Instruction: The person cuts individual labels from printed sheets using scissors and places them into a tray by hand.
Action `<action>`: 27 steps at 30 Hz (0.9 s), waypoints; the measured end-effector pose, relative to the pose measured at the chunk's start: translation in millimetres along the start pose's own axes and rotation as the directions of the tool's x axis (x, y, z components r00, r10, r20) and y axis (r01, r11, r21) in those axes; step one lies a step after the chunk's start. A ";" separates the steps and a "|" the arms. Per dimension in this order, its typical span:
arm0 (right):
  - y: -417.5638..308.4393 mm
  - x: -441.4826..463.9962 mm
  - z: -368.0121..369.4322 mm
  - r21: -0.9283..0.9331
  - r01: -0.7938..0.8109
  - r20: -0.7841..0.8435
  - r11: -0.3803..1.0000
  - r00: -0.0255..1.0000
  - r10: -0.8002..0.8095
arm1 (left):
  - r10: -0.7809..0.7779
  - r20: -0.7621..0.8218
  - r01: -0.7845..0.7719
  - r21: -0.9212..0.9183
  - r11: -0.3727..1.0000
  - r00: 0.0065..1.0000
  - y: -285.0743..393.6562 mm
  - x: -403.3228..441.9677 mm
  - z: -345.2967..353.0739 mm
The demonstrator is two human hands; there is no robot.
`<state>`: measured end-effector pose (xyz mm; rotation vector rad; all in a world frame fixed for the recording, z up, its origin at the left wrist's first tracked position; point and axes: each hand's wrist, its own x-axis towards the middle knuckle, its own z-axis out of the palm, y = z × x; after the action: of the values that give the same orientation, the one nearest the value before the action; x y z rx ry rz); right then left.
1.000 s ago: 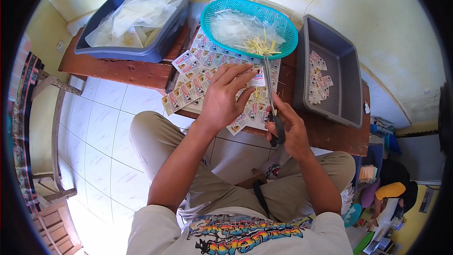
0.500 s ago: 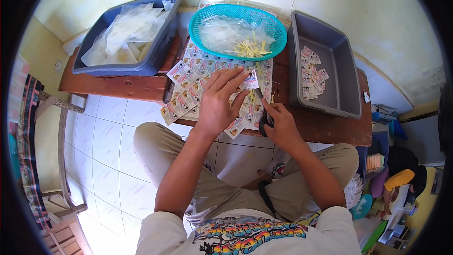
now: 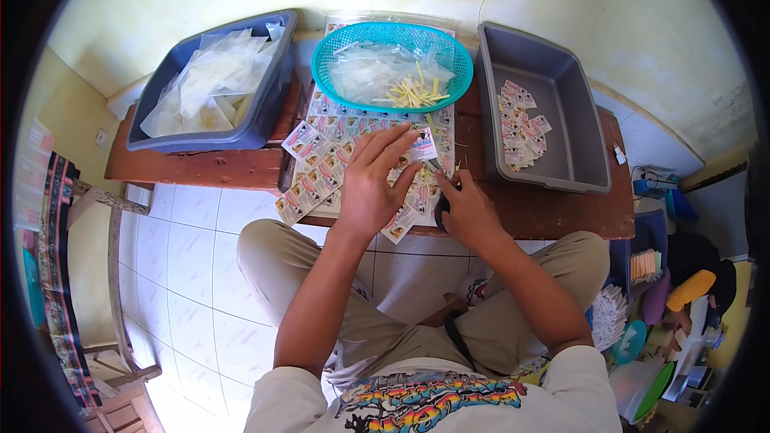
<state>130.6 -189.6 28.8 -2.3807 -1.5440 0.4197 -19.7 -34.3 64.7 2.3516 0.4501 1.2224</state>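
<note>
My left hand holds a small printed label pinched by its edge over the bench. In my right hand is a pair of scissors with black handles; their blades touch or nearly touch the lower edge of that label. Beneath both hands lie printed label sheets and cut strips of labels. Part of the scissors is hidden behind my right fingers.
A teal basket holds clear plastic bags and thin yellow-white offcuts. Right of it, a grey tub contains cut labels. At left, a blue-grey tub is filled with translucent bags. Another person is at far right.
The label has tilted slightly in my left hand, and the scissor blades now sit at its lower edge, partly hidden. The whole view has shifted a little with my head.
</note>
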 end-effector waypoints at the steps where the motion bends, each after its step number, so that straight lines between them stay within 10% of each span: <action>1: -1.6 0.3 -1.2 -0.018 -0.002 0.020 1.000 1.000 0.003 | -0.011 0.000 0.011 -0.008 1.000 1.000 0.9 0.5 0.5; 15: -8.6 -9.1 -22.5 -0.111 0.058 0.010 0.992 0.998 -0.057 | 0.022 0.008 -0.022 -0.009 1.000 1.000 15.4 8.8 7.8; 20: 6.7 -14.5 -71.2 0.328 0.266 -0.335 0.907 0.930 -0.152 | 0.067 0.027 -0.067 -0.010 0.998 0.997 30.3 19.3 6.6; 27: 16.0 -20.8 -140.5 0.592 0.284 -0.406 0.754 0.914 -0.026 | 0.150 0.111 -0.140 -0.097 0.985 0.982 73.9 55.9 11.2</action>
<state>189.8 -224.7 154.0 -1.6563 -1.1600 0.3519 26.4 -72.9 136.1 2.3990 0.1838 1.1333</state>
